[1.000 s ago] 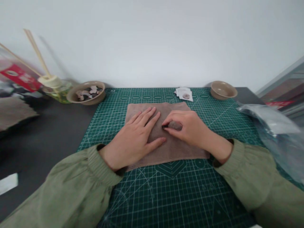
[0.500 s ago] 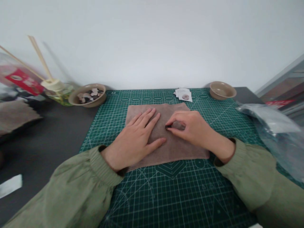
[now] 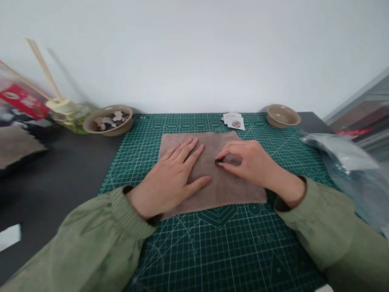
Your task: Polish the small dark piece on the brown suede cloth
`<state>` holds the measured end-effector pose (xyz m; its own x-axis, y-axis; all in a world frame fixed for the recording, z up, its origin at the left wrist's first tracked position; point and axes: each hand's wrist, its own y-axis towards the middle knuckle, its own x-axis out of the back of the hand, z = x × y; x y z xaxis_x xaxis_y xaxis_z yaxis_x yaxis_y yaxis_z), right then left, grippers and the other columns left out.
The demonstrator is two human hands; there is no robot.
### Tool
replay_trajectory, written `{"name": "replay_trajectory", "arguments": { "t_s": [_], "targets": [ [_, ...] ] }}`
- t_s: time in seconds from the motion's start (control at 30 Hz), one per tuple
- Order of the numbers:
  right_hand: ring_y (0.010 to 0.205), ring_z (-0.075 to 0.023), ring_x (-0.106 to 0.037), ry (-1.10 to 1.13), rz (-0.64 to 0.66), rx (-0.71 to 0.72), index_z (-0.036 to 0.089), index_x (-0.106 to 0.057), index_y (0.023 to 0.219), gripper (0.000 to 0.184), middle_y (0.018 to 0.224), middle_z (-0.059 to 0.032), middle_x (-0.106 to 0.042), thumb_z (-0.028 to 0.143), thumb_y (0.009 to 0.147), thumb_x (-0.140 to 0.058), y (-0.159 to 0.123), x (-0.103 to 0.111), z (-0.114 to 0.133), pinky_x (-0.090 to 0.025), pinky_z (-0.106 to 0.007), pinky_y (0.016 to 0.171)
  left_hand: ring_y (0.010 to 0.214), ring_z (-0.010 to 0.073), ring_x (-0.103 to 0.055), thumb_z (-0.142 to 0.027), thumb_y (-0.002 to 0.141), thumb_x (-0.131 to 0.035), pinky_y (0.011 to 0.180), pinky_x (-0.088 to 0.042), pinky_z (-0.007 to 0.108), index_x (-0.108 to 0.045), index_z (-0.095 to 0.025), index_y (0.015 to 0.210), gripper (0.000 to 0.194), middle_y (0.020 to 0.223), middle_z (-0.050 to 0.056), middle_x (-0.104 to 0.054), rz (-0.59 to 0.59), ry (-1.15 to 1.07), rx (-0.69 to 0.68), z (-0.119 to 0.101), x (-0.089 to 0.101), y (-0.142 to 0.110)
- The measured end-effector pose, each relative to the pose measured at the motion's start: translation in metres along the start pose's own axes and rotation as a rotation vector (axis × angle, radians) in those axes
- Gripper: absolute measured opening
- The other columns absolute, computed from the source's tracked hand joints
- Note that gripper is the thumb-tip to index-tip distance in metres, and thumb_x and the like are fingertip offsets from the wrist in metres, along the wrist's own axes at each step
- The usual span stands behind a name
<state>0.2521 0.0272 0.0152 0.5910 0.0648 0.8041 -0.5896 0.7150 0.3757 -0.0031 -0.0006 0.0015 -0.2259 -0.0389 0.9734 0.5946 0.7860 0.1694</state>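
Note:
A brownish-pink cloth (image 3: 209,190) lies flat on a green cutting mat (image 3: 219,251). My left hand (image 3: 173,178) rests palm down on the cloth's left part, its fingers stretched and spread. Between the thumb and forefinger of my right hand (image 3: 249,162) is a small dark piece (image 3: 217,162), pinched low against the middle of the cloth. Its kind is too small to make out, and the fingertips cover part of it.
At the back left, a tan bowl (image 3: 123,129) holds several dark and pale pieces, beside a reed diffuser (image 3: 65,109). Small white cards (image 3: 235,121) lie behind the cloth. Another tan bowl (image 3: 282,117) stands back right, near a clear plastic bag (image 3: 349,162).
My right hand has slid a little to the right across the cloth, still pinching the small dark piece. My left hand has stayed in place on the cloth.

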Motion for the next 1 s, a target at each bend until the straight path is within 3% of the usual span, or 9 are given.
{"name": "replay_trajectory", "arguments": {
  "t_s": [0.17,0.3,0.43,0.57,0.7,0.87,1.0],
  "targets": [
    [0.100,-0.0217,-0.078,0.003,0.017,0.051,0.021,-0.082,0.100,0.014,0.110,-0.0033,-0.084,0.011,0.094,-0.074,0.0004,0.0001,-0.0004,-0.056,-0.034,0.091,0.169,0.0337,-0.028,-0.071,0.108,-0.047,0.139,-0.025,0.054,-0.037,-0.014,0.172,0.087,0.181,0.014,-0.031,-0.018,-0.009,-0.002,0.0006,-0.0006,0.0005],
    [0.098,-0.0213,-0.078,-0.012,-0.008,-0.018,0.019,-0.082,0.103,0.011,0.104,-0.0020,-0.084,0.014,0.093,-0.079,0.0000,-0.0001,-0.0016,-0.056,-0.034,0.093,0.169,0.0331,-0.028,-0.071,0.107,-0.049,0.139,-0.025,0.054,-0.034,-0.014,0.174,0.088,0.182,0.014,-0.030,-0.005,-0.014,-0.008,0.0002,-0.0004,0.0012],
    [0.102,-0.0217,-0.078,0.012,0.014,0.035,0.018,-0.081,0.102,0.014,0.108,-0.0031,-0.083,0.010,0.092,-0.077,0.0009,-0.0013,-0.0020,-0.057,-0.035,0.094,0.170,0.0321,-0.027,-0.072,0.108,-0.045,0.140,-0.023,0.052,-0.037,-0.012,0.172,0.088,0.182,0.015,-0.029,-0.007,0.008,-0.002,0.0010,-0.0010,0.0013],
    [0.098,-0.0224,-0.078,-0.028,-0.020,-0.042,0.019,-0.082,0.100,0.011,0.104,-0.0033,-0.084,0.013,0.091,-0.081,0.0014,-0.0012,-0.0013,-0.057,-0.037,0.094,0.169,0.0324,-0.027,-0.071,0.108,-0.048,0.139,-0.024,0.053,-0.035,-0.014,0.173,0.088,0.182,0.014,-0.028,-0.015,-0.006,-0.008,0.0022,-0.0021,0.0009],
    [0.101,-0.0209,-0.078,0.025,-0.001,0.027,0.019,-0.081,0.102,0.016,0.108,-0.0029,-0.084,0.009,0.090,-0.079,0.0038,-0.0041,0.0003,-0.058,-0.034,0.093,0.169,0.0332,-0.029,-0.072,0.107,-0.049,0.139,-0.027,0.053,-0.037,-0.014,0.172,0.088,0.182,0.015,-0.030,-0.031,-0.009,0.006,0.0026,-0.0025,0.0002],
    [0.099,-0.0207,-0.078,0.021,-0.037,-0.025,0.020,-0.081,0.101,0.014,0.105,-0.0023,-0.084,0.010,0.091,-0.080,0.0042,-0.0070,-0.0013,-0.058,-0.035,0.092,0.168,0.0336,-0.030,-0.072,0.107,-0.049,0.137,-0.031,0.055,-0.037,-0.016,0.172,0.087,0.182,0.014,-0.030,-0.020,0.012,0.012,0.0028,-0.0021,0.0004],
    [0.101,-0.0212,-0.078,0.027,0.005,-0.023,0.021,-0.082,0.103,0.016,0.106,-0.0016,-0.083,0.011,0.091,-0.081,0.0016,-0.0062,-0.0034,-0.058,-0.035,0.095,0.168,0.0331,-0.031,-0.071,0.106,-0.051,0.137,-0.032,0.056,-0.036,-0.018,0.173,0.086,0.181,0.014,-0.031,-0.027,0.009,0.014,0.0032,-0.0019,0.0001]
  ]
}}
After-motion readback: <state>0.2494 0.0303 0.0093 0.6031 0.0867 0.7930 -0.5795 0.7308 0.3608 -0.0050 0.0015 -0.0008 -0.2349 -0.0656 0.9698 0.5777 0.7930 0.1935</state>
